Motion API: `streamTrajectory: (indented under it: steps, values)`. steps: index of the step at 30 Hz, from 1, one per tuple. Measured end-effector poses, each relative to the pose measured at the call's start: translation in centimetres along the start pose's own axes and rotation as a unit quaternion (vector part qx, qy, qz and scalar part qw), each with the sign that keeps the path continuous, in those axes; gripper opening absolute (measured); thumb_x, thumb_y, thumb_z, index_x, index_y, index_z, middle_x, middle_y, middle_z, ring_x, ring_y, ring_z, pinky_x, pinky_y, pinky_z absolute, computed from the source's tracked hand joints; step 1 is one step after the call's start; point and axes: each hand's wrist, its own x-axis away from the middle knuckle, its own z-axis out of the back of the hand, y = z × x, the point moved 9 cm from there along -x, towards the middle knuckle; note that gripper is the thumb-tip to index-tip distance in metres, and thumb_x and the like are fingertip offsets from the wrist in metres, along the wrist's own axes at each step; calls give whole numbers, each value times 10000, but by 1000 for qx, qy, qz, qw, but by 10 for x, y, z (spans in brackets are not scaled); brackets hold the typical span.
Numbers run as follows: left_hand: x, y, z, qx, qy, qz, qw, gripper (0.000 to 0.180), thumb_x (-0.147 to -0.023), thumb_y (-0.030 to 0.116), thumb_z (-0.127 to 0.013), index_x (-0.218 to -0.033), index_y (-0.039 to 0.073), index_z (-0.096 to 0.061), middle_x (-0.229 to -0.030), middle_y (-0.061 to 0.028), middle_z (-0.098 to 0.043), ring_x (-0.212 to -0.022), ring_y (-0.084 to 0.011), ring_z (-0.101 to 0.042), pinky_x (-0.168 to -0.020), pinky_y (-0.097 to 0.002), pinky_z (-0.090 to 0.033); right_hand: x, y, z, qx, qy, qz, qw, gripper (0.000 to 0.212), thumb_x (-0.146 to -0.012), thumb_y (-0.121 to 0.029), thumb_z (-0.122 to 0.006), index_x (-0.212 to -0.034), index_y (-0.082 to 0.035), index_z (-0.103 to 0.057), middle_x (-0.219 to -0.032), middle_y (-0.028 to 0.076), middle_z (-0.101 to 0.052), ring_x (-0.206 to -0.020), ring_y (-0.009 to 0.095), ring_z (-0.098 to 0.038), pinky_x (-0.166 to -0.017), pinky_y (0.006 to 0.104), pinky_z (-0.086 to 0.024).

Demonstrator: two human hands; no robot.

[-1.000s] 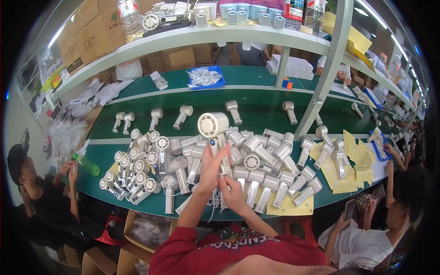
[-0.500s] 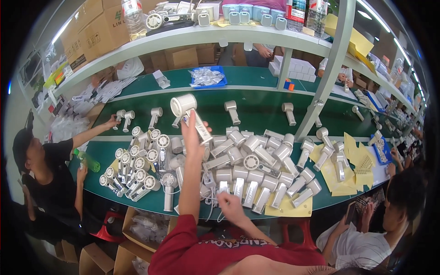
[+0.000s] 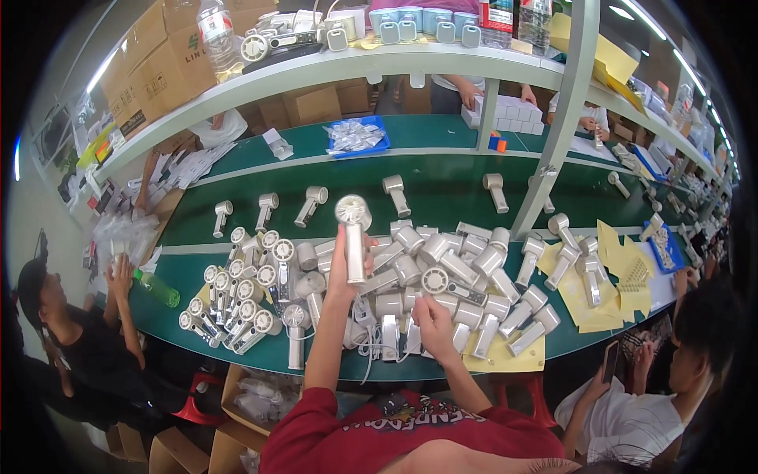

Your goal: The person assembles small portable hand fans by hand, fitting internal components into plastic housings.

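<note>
A white handheld fan [image 3: 355, 251] stands upright in my left hand [image 3: 340, 276], its round head at the top and its handle along my fingers. My right hand [image 3: 434, 325] is curled closed over the near part of a large pile of white fans [image 3: 438, 251]; what its fingers hold, if anything, is hidden. Beside my left forearm lie a white cable [image 3: 368, 344] and a fan lying handle-down [image 3: 296, 336]. Left of that forearm, more fans [image 3: 245, 292] form a cluster with their round grilles showing.
On the green belt [image 3: 442, 189] beyond, several fans lie spaced out. A metal post [image 3: 564, 118] rises right of centre below an overhead shelf [image 3: 316, 73]. Co-workers sit left and right. A green bottle [image 3: 161, 289], yellow sheets [image 3: 580, 296] and cardboard boxes [image 3: 237, 395] are around.
My left hand has brought the fan lower and right, turning its handle upright. My right hand has moved right and up, away from the cable. The left co-worker's arm has drawn back from the belt.
</note>
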Motion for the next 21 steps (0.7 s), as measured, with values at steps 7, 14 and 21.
streamTrajectory:
  steps: [7, 14, 21]
  values:
    - [0, -4, 16, -86, 36, 30, 995, 443, -894, 392, -407, -1067, -6, -497, -825, -46, -507, -677, -115, -479, -573, -239, -425, -6, -5, 10, -18, 20, 13, 1000, 307, -906, -181, -433, -653, -7, -414, -550, 2, -412, -523, 59, -352, -473, 226, -303]
    - [-17, 8, 33, -128, 79, -12, 989, 449, -889, 424, -415, -1108, 37, -476, -879, -86, -577, -769, -135, -552, -669, -274, -465, -7, -1, 18, -31, 26, 4, 999, 318, -912, -194, -423, -647, -18, -414, -555, -13, -397, -529, 55, -332, -470, 217, -286]
    - [-91, 3, 109, 33, 166, 67, 983, 305, -791, 261, -594, -1021, 92, -484, -979, -111, -551, -864, -237, -562, -715, -356, -483, -5, -2, 45, -4, 56, -18, 998, 314, -919, -160, -386, -639, -20, -405, -571, 6, -401, -540, 71, -358, -502, 218, -298]
